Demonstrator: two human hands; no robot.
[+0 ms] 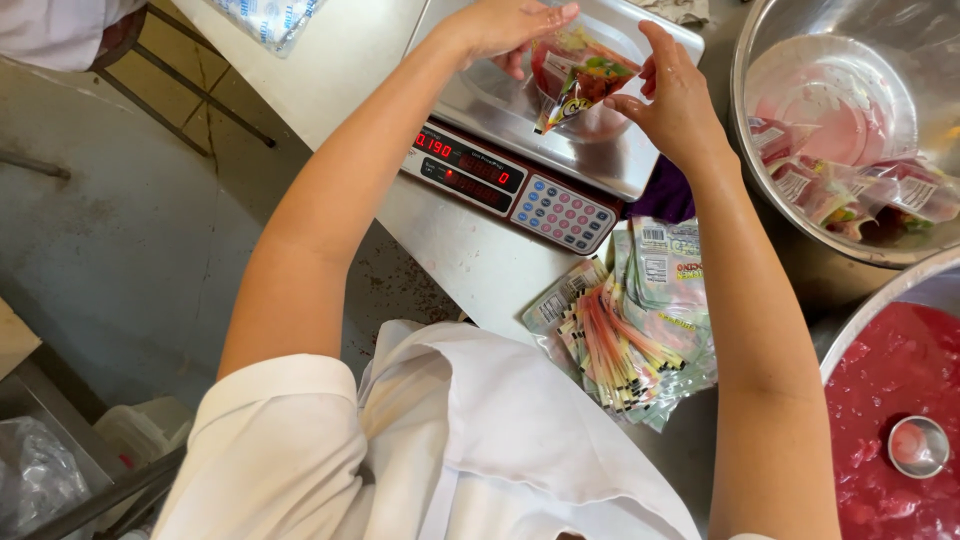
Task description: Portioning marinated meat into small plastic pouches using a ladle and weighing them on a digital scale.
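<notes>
A clear printed pouch (575, 80) filled with red stuff stands on the steel pan of a digital scale (600, 160). My left hand (510, 25) grips the pouch's top at its left side. My right hand (675, 95) pinches its right edge with thumb and fingers. The scale's red display (468, 165) is lit, with a keypad (565, 212) beside it. A fanned stack of empty printed pouches (630, 330) lies on the table just below my right forearm.
A steel bowl (760, 60) at the upper right holds several filled pouches (850, 190) and pink residue. A second bowl (870, 310) at the lower right is full of red mash with a small metal cup (918, 446) in it. The table edge runs diagonally at the left, grey floor beyond.
</notes>
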